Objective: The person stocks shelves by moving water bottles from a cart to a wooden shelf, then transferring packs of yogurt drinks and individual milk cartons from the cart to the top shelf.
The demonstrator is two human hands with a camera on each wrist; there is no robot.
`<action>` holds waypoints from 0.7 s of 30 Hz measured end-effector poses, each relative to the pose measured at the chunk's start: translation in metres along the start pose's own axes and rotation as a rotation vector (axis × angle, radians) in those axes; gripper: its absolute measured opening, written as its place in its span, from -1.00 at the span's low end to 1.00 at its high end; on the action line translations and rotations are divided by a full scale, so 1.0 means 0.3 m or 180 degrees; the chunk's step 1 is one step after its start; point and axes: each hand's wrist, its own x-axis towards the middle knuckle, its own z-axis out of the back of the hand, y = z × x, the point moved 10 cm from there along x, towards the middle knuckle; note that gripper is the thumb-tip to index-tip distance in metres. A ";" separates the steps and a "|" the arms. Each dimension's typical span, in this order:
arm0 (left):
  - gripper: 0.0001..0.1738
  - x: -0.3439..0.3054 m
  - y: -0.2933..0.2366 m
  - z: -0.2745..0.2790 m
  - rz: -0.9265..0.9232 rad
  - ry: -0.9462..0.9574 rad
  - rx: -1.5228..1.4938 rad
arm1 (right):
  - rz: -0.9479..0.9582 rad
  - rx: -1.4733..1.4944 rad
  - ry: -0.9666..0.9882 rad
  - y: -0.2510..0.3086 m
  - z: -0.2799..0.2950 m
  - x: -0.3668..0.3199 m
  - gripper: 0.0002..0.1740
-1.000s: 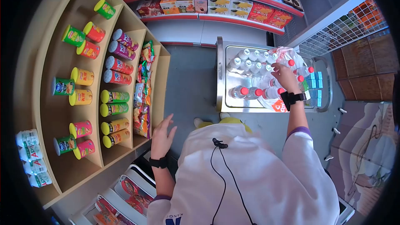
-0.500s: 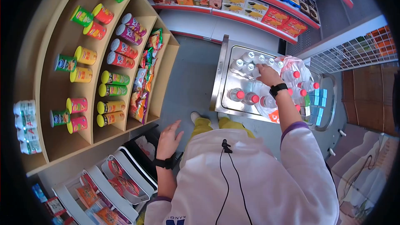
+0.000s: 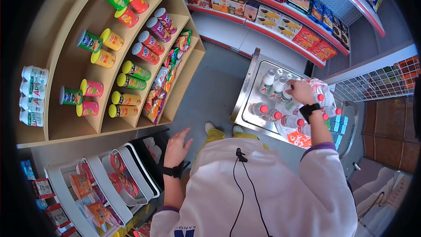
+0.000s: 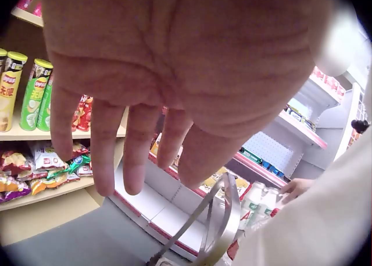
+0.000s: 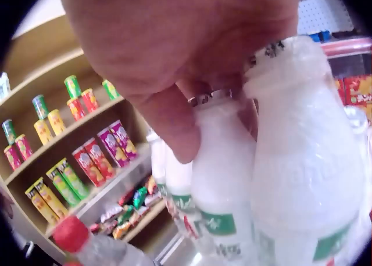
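Observation:
On the metal cart (image 3: 248,83), a pack of white milk drink bottles (image 3: 277,88) with green labels leans so that its sides face me. My right hand (image 3: 301,92) reaches over it from above. Close up in the right wrist view, the thumb and fingers pinch one white bottle (image 5: 224,155) just under its foil top, with a larger-looking bottle beside it. Clear bottles with red caps (image 3: 289,121) are nearest that hand on the cart. My left hand (image 3: 176,148) hangs in the air by the body, fingers extended, holding nothing.
A wooden shelf (image 3: 151,128) with chip cans and snack bags stands on the left; another pack of white bottles (image 3: 33,96) sits at its end. Red-edged shelves (image 3: 280,33) run along the back. A plastic bag (image 3: 323,88) and blue cartons (image 3: 338,125) lie on the cart's right.
The pack of milk bottles was upright and now tilts, showing its labels. My right hand has shifted along its tops and grips it. The head view has swung; the left hand stays hanging.

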 end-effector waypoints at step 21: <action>-0.54 -0.116 0.218 0.272 0.0294 -0.0952 0.0106 | 0.3665 -0.0192 -0.0504 1.618 1.149 0.023 -0.67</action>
